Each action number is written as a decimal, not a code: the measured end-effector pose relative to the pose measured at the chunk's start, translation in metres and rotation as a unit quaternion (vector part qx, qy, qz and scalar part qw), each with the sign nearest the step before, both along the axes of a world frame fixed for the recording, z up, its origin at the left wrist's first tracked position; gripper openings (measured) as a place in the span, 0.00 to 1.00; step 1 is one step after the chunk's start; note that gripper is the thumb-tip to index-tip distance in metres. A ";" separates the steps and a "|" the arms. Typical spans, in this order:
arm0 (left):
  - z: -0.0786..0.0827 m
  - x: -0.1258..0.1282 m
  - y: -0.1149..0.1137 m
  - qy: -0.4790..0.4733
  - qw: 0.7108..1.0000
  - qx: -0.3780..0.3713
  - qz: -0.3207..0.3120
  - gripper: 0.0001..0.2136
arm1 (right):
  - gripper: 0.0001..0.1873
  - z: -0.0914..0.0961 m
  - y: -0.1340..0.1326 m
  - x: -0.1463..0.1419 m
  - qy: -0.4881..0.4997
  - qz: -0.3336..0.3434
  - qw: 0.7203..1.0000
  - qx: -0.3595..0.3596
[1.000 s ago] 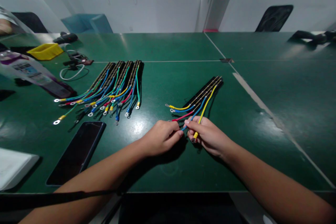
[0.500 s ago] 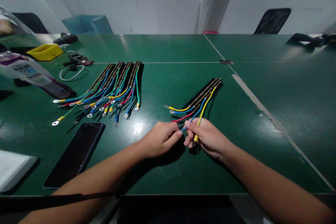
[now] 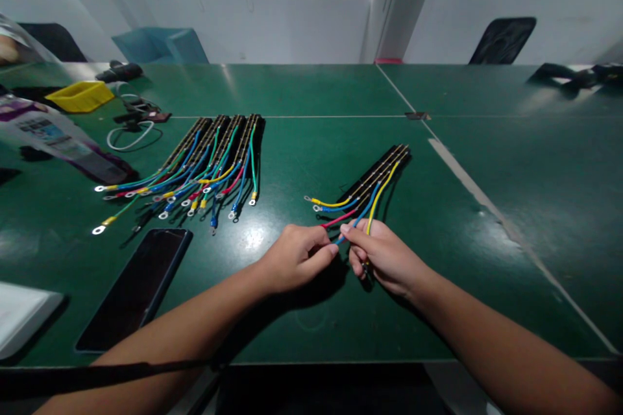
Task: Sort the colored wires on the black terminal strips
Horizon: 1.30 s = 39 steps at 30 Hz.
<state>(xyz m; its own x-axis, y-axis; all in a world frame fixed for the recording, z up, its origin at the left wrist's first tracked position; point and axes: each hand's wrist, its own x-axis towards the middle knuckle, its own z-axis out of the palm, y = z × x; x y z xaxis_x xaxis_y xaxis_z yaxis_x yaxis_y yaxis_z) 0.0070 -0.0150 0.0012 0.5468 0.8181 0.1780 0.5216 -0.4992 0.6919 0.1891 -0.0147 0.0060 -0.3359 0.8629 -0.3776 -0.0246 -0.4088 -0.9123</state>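
A black terminal strip (image 3: 374, 172) with yellow, blue and red wires lies on the green table, right of centre. My left hand (image 3: 299, 259) is closed in a pinch on the end of a blue wire (image 3: 366, 207) from this strip. On the same wire, a little nearer the strip, my right hand (image 3: 384, 249) pinches with thumb and finger. A yellow wire (image 3: 382, 191) passes down into the right hand's fingers, its end mostly hidden there. The red wire (image 3: 341, 217) runs toward the left hand. Another yellow wire (image 3: 331, 203) with a ring lug points left.
Several similar wired strips (image 3: 228, 142) lie side by side to the left, lugs toward me. A phone (image 3: 136, 292), a white box (image 3: 26, 318), a bottle (image 3: 63, 139), a yellow tray (image 3: 80, 98) and a cable (image 3: 129, 142) are further left.
The fingers of my right hand have curled further round the yellow wire's end, which shows less now. Both hands stay on the blue wire.
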 end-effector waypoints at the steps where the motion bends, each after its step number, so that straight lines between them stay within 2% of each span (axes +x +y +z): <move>1: 0.001 0.000 0.000 0.009 1.000 0.004 0.001 0.14 | 0.19 0.000 0.000 0.000 -0.006 -0.002 1.000 0.005; 7: 0.004 0.001 0.001 0.021 1.000 -0.003 -0.008 0.15 | 0.17 -0.003 0.000 0.001 -0.019 -0.009 0.999 0.032; 12: 0.000 0.000 0.000 -0.022 1.000 -0.010 -0.007 0.11 | 0.17 -0.003 0.000 0.000 -0.010 0.004 1.000 0.017; 17: -0.001 0.000 -0.001 -0.016 1.000 -0.020 -0.018 0.12 | 0.16 -0.002 0.000 0.000 -0.010 -0.002 1.000 0.004; 20: 0.001 0.001 0.000 0.003 1.000 -0.003 -0.006 0.13 | 0.16 -0.001 0.000 0.000 -0.021 -0.004 1.000 -0.001; 24: 0.004 0.002 0.001 0.003 0.998 -0.058 0.010 0.17 | 0.16 -0.001 0.000 0.000 -0.024 -0.007 1.000 -0.005; 30: 0.001 0.000 0.001 -0.035 0.997 -0.056 0.031 0.13 | 0.17 0.000 0.000 0.000 -0.012 -0.014 1.000 -0.012; 33: 0.002 0.000 0.001 -0.028 0.997 -0.064 0.031 0.14 | 0.18 0.002 -0.001 -0.001 -0.010 -0.018 1.000 -0.015; 35: 0.004 0.001 0.000 -0.019 0.996 -0.086 0.026 0.16 | 0.17 0.003 -0.001 -0.001 -0.005 -0.018 1.000 -0.017; 39: 0.005 0.002 -0.001 -0.056 0.980 -0.191 0.025 0.17 | 0.16 0.001 -0.001 -0.001 0.010 -0.018 1.000 -0.014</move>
